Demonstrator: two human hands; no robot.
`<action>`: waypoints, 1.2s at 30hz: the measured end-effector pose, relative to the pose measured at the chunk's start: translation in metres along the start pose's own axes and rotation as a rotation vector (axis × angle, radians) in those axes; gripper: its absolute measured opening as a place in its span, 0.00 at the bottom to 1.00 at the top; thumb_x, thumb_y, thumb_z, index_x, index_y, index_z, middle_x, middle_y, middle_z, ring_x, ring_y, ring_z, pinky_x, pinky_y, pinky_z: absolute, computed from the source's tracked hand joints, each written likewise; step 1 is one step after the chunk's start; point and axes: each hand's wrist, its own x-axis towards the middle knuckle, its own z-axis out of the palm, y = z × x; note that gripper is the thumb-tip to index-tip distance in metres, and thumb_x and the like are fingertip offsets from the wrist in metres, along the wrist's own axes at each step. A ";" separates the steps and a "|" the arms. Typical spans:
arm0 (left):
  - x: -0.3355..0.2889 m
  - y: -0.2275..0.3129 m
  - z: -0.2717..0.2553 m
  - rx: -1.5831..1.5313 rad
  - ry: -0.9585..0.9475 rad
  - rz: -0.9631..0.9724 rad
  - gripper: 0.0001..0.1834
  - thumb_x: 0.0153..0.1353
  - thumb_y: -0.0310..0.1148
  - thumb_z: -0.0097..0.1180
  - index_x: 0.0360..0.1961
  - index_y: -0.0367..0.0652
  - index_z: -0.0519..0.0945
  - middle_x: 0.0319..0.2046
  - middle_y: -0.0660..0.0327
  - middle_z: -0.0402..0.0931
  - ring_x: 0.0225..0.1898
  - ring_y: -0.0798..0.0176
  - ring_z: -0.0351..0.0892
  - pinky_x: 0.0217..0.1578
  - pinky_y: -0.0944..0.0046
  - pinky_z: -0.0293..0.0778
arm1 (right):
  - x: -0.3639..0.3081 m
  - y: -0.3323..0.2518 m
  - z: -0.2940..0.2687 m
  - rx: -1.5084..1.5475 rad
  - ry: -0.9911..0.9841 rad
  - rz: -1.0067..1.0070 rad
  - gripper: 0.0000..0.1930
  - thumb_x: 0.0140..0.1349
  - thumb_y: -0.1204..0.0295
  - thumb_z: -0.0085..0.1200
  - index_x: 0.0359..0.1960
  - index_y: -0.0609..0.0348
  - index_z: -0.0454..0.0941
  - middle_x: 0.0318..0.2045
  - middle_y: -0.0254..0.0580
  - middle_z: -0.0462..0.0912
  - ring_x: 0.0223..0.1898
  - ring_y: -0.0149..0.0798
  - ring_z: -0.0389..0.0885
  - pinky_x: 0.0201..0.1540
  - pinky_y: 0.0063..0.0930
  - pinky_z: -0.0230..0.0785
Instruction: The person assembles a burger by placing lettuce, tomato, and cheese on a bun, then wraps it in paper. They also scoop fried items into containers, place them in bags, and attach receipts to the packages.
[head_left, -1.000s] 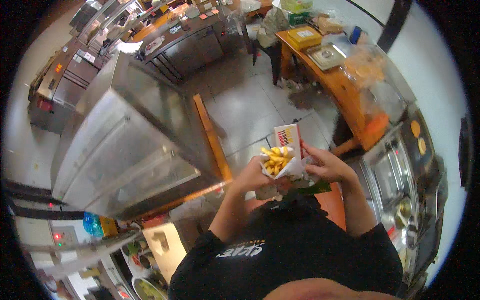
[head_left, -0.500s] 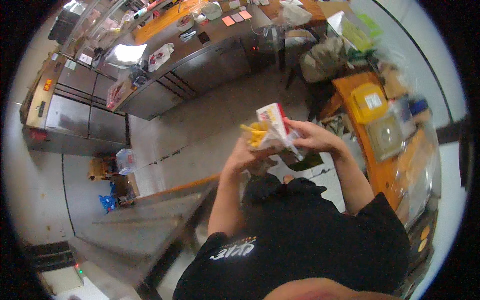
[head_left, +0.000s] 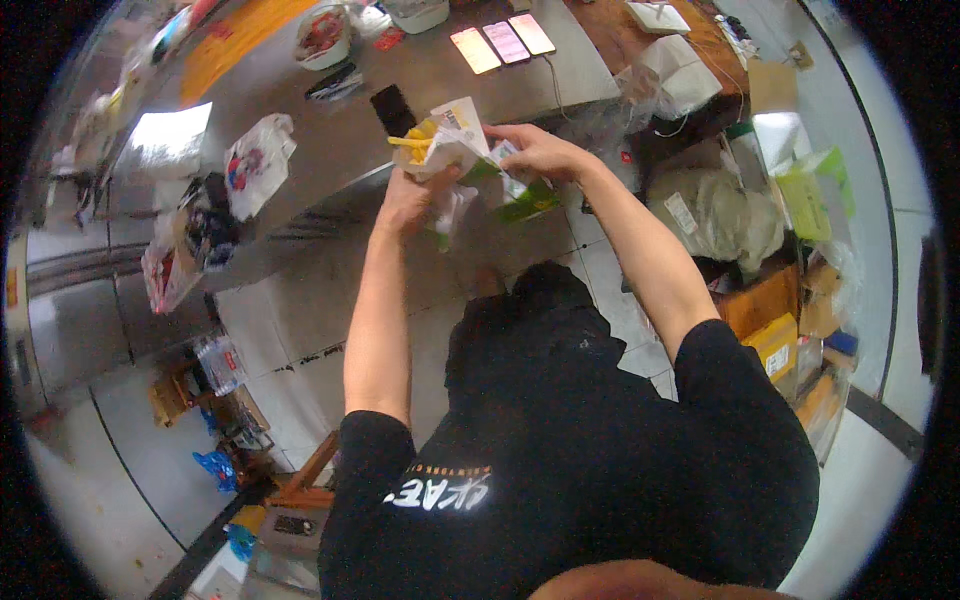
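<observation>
My left hand (head_left: 405,200) is closed around a white paper packet of french fries (head_left: 415,137), whose yellow tips stick out to the left. A white carton with yellow print (head_left: 461,117) stands right against the fries, between my hands. At the carton's right side, my right hand (head_left: 540,153) is closed, with a crumpled green-and-white plastic bag (head_left: 528,203) hanging under its fingers. Whether its fingertips also grip the carton is hard to see. Both hands are at the front edge of the steel counter (head_left: 420,65).
On the counter lie a black phone (head_left: 391,109), several lit phones (head_left: 505,42), a tub of red food (head_left: 322,38) and a white plastic bag (head_left: 258,165). To the right are a large beige sack (head_left: 715,210), a green box (head_left: 815,195) and a yellow box (head_left: 775,345).
I have moved up to the counter, which now lies close ahead. Both arms reach further forward, carrying the fries, carton and plastic bag along.
</observation>
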 end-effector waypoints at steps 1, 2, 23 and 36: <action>0.039 -0.006 -0.016 0.200 -0.048 -0.015 0.27 0.62 0.36 0.75 0.59 0.40 0.79 0.50 0.62 0.84 0.50 0.64 0.83 0.49 0.61 0.80 | 0.033 0.012 -0.020 0.057 0.011 0.055 0.41 0.61 0.79 0.57 0.79 0.56 0.61 0.52 0.34 0.82 0.44 0.26 0.78 0.46 0.24 0.74; 0.075 -0.019 -0.026 0.221 -0.060 -0.126 0.31 0.60 0.34 0.76 0.62 0.40 0.77 0.54 0.61 0.83 0.53 0.64 0.82 0.51 0.61 0.80 | 0.063 0.030 -0.041 0.068 0.006 0.043 0.41 0.61 0.81 0.56 0.79 0.55 0.62 0.50 0.33 0.81 0.40 0.24 0.76 0.40 0.23 0.72; 0.384 -0.105 -0.147 0.200 0.103 -0.197 0.38 0.49 0.41 0.84 0.56 0.35 0.76 0.55 0.52 0.83 0.57 0.58 0.84 0.58 0.57 0.79 | 0.194 0.050 -0.145 0.312 0.089 0.187 0.22 0.66 0.81 0.58 0.63 0.60 0.79 0.55 0.37 0.83 0.54 0.33 0.82 0.61 0.32 0.76; 0.362 -0.117 -0.139 0.797 0.381 0.033 0.31 0.58 0.37 0.74 0.61 0.39 0.78 0.56 0.47 0.81 0.55 0.44 0.81 0.55 0.50 0.78 | 0.305 0.061 -0.144 0.008 0.252 0.093 0.15 0.71 0.83 0.54 0.57 0.59 0.81 0.49 0.35 0.85 0.49 0.27 0.80 0.52 0.25 0.75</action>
